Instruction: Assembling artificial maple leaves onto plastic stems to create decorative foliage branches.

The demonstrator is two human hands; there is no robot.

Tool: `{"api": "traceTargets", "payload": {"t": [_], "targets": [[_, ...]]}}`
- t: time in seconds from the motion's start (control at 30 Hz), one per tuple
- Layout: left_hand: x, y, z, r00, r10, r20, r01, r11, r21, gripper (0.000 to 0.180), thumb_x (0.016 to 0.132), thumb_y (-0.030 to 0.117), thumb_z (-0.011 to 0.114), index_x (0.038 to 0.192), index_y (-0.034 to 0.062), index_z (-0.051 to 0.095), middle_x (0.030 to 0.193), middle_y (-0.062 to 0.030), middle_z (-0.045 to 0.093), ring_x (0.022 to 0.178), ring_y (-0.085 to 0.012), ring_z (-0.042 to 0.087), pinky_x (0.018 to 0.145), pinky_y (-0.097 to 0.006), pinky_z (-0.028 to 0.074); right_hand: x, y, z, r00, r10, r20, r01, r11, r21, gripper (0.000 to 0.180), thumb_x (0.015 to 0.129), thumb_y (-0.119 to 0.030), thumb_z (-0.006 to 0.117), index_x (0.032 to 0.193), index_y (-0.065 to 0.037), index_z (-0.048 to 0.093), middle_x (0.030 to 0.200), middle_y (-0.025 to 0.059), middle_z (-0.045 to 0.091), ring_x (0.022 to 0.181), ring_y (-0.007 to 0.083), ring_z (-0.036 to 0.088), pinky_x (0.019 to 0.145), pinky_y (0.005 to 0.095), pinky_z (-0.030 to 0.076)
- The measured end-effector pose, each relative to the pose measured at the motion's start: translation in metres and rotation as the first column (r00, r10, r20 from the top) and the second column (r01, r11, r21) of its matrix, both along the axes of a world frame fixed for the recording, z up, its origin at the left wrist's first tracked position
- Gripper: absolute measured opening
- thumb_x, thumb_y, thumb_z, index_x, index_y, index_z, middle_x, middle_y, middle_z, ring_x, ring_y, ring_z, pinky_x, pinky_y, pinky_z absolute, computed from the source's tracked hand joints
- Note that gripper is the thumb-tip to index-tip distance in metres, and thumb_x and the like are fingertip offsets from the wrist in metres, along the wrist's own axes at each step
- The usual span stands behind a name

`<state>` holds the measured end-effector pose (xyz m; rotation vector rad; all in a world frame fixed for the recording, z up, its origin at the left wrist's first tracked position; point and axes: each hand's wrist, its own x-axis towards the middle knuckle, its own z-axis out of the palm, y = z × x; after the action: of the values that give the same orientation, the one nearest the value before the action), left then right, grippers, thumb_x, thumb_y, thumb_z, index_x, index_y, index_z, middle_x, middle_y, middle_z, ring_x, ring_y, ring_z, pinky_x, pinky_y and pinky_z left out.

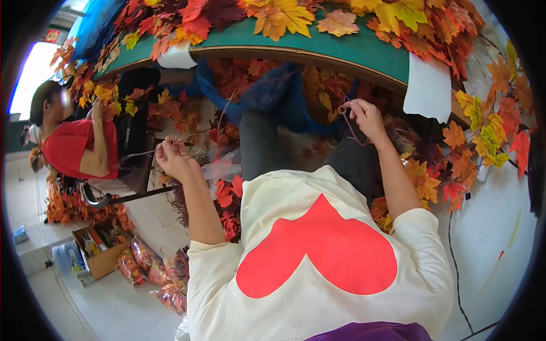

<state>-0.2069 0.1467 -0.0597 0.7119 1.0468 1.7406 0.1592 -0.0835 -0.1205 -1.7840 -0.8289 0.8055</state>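
1. The left hand (175,159) was pinched shut on the end of a thin brown wire stem (196,135), which ran from the fingers toward the underside of the green tabletop (341,48).
2. The right hand (367,118) was raised just below the tabletop's front edge, its fingers closed on a loop of thin reddish-brown wire (348,119) that hung down past the wrist.
3. Artificial autumn leaves (284,20) in orange, red and yellow lay heaped on the tabletop, and more spilled off its right end down to the floor.
4. Below the tabletop, between the two hands, a blue plastic bag (273,94) hung, holding more leaves.
5. A white sheet of paper (429,85) draped over the tabletop's front edge, to the right of the right hand.
6. Left of the tabletop sat another person in a red top (71,149), one arm raised.
7. Well below the tabletop, on the pale floor at the lower left, stood a cardboard box (99,250) with clear bags of leaves (153,273) just beside it.
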Motion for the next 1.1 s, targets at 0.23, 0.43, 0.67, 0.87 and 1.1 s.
{"api": "traceTargets", "payload": {"t": [0.23,0.43,0.67,0.87,1.1], "targets": [[0.076,-0.065,0.003,0.898,-0.234,-0.374,0.313,0.935,0.166,0.010,0.082,0.006,0.063,0.082,0.0064,0.053,0.079,-0.0007,0.055,0.066,-0.0062,0.050,0.060,-0.020,0.042,0.000,0.020,0.022,0.555,0.322,0.767,-0.150,0.946,-0.288,0.026,0.086,-0.013,0.050,0.107,0.000,0.057,0.108,0.0195,0.057,0.100,0.0350,0.053,0.084,0.0415,0.043],[0.102,-0.113,-0.010,0.745,-0.222,-0.629,0.495,0.815,0.300,0.008,0.080,-0.004,0.059,0.085,0.0005,0.055,0.081,-0.0092,0.061,0.078,-0.0141,0.061,0.069,-0.025,0.050,-0.104,0.043,0.154,0.851,0.308,0.426,-0.445,0.853,0.272,0.041,0.085,-0.025,0.058,0.117,-0.001,0.052,0.110,0.0153,0.059,0.104,0.0260,0.055,0.088,0.0320,0.041],[0.110,-0.120,-0.030,0.508,-0.242,-0.827,0.802,0.483,0.351,0.015,0.070,0.002,0.067,0.082,0.0047,0.060,0.080,-0.0087,0.060,0.075,-0.0272,0.058,0.064,-0.033,0.048,-0.109,0.082,0.164,0.658,0.688,-0.306,-0.542,0.715,0.442,0.054,0.087,-0.042,0.054,0.120,0.000,0.047,0.073,0.0026,0.059,0.063,0.0069,0.056,0.057,0.0192,0.044],[0.052,-0.082,-0.046,0.003,-0.326,-0.945,0.800,0.568,-0.194,0.027,0.074,0.022,0.067,0.094,0.0050,0.061,0.095,-0.0143,0.060,0.091,-0.0322,0.055,0.079,-0.037,0.045,-0.091,0.060,0.165,0.746,0.665,-0.037,-0.563,0.660,0.498,0.039,0.095,-0.035,0.040,0.114,-0.003,0.053,0.062,-0.0032,0.050,0.046,-0.0003,0.036,0.041,0.0140,0.026],[0.003,-0.130,-0.051,-0.259,-0.345,-0.902,0.747,0.521,-0.413,0.045,0.068,0.028,0.072,0.105,0.0056,0.058,0.111,-0.0134,0.055,0.106,-0.0323,0.047,0.091,-0.039,0.039,-0.087,0.037,0.135,0.774,0.633,-0.013,-0.577,0.713,0.398,0.033,0.095,-0.029,0.043,0.112,-0.004,0.056,0.062,-0.0027,0.052,0.047,-0.0004,0.036,0.043,0.0135,0.027]]}}
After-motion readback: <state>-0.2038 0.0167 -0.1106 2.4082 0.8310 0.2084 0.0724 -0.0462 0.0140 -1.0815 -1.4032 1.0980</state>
